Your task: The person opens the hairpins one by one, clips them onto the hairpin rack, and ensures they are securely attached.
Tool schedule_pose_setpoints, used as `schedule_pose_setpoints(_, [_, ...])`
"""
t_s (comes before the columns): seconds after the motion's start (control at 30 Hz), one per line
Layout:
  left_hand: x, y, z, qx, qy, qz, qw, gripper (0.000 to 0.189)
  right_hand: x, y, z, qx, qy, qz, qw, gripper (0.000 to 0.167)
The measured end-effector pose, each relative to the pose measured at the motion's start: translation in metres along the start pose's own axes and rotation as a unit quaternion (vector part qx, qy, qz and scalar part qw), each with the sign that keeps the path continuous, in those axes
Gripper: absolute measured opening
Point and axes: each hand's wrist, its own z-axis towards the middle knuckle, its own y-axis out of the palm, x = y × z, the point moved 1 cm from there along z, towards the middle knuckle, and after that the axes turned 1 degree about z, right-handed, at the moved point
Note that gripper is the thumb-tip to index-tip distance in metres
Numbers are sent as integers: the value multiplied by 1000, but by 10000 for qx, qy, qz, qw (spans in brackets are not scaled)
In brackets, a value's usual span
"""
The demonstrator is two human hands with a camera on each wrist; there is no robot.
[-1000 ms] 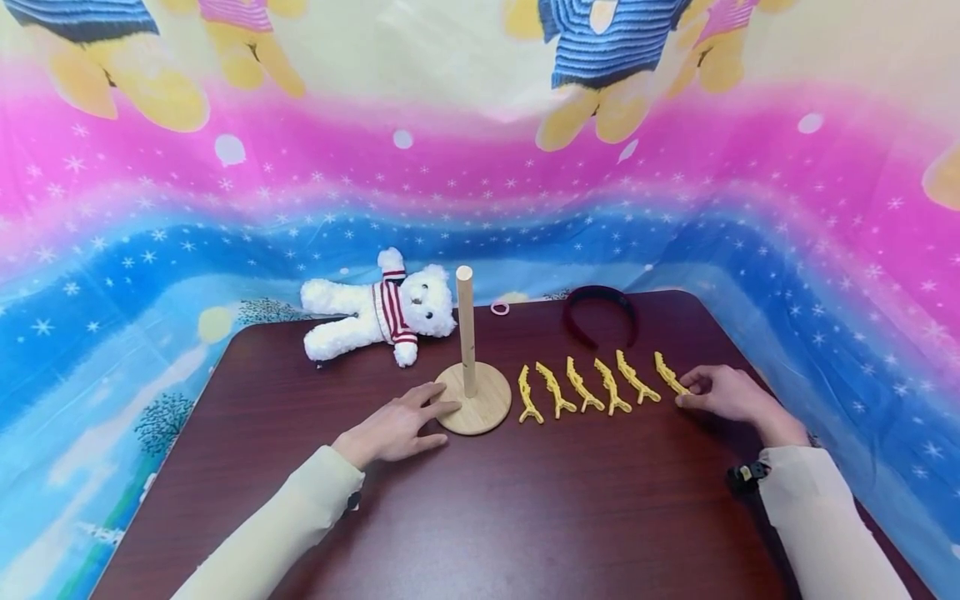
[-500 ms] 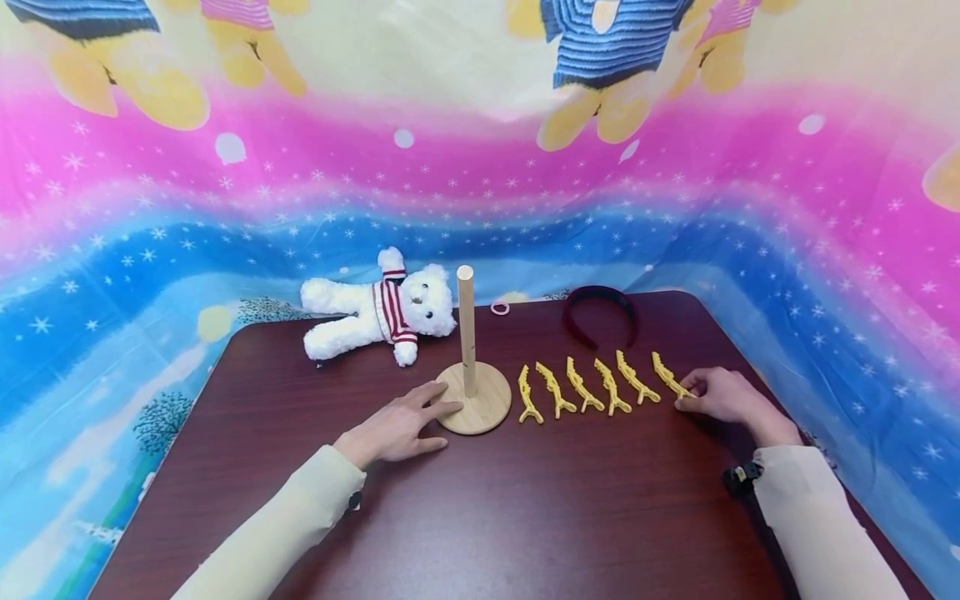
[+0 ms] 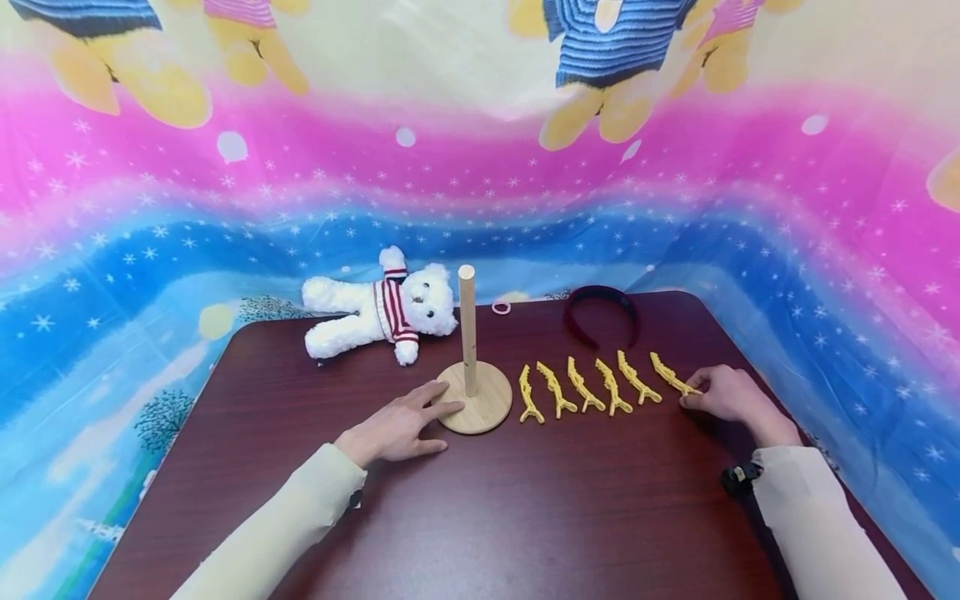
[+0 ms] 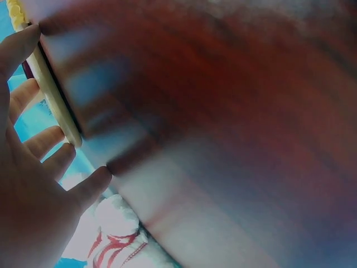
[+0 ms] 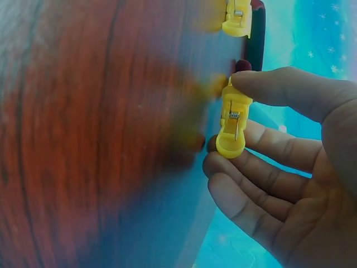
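My left hand (image 3: 393, 427) rests with fingers spread on the near left edge of a round wooden base (image 3: 487, 412), from which a wooden post (image 3: 468, 333) rises upright. In the left wrist view the fingers (image 4: 89, 187) are extended along the base's edge. My right hand (image 3: 729, 396) pinches the forked end of a yellow alligator hair clip (image 3: 671, 377) between thumb and fingers. Its small metal spring faces the right wrist view, where the clip (image 5: 234, 120) sits beside the thumb. Several matching hair clips (image 3: 576, 385) lie in a row between the base and this clip.
A dark red headband (image 3: 567, 321) lies behind the row of clips. A small pale pink ring (image 3: 501, 308) is near the table's back edge. The white teddy bear (image 3: 363, 310) in a striped sweater lies back left. A printed cloth (image 3: 480, 217) surrounds the dark wooden table (image 3: 525, 517).
The clip at my right hand has turned to a more slanted angle, its far end shifting slightly left and its forked end right. My left hand stays in place on the base.
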Motion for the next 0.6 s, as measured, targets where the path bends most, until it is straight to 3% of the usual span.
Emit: schedule_pose_setpoints(0.6, [3,-3,-2,5,27,-60,10000,64,-9,-8,-8,666,-169,245,9973,34])
